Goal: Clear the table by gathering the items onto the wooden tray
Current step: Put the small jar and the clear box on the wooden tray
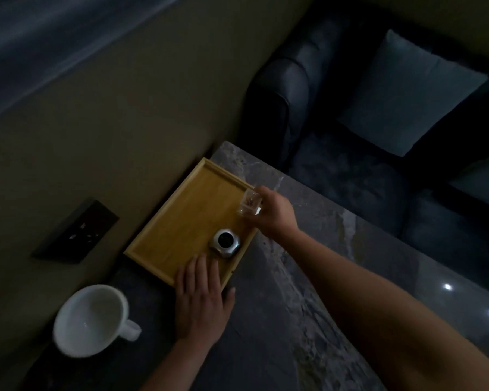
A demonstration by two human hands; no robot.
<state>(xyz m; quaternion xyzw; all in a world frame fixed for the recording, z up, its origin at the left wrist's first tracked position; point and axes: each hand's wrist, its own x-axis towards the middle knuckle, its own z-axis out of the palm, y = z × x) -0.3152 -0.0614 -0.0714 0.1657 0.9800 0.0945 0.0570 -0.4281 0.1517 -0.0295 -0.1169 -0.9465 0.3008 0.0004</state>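
tray floor: wooden tray [181, 218] bare across its far and left half | blocked near edge — left hand [202, 300] and small metal jar [224, 243] | right rim — right hand [271, 213] gripping clear cup [248, 203] | white mug [92, 320] stands left, apart

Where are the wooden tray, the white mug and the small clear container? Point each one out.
wooden tray [178, 221]: head view, on a bare patch of its floor.
white mug [89, 320]: head view, on its inner wall.
small clear container [249, 203]: head view, on its see-through side, held in the right hand [274, 214].
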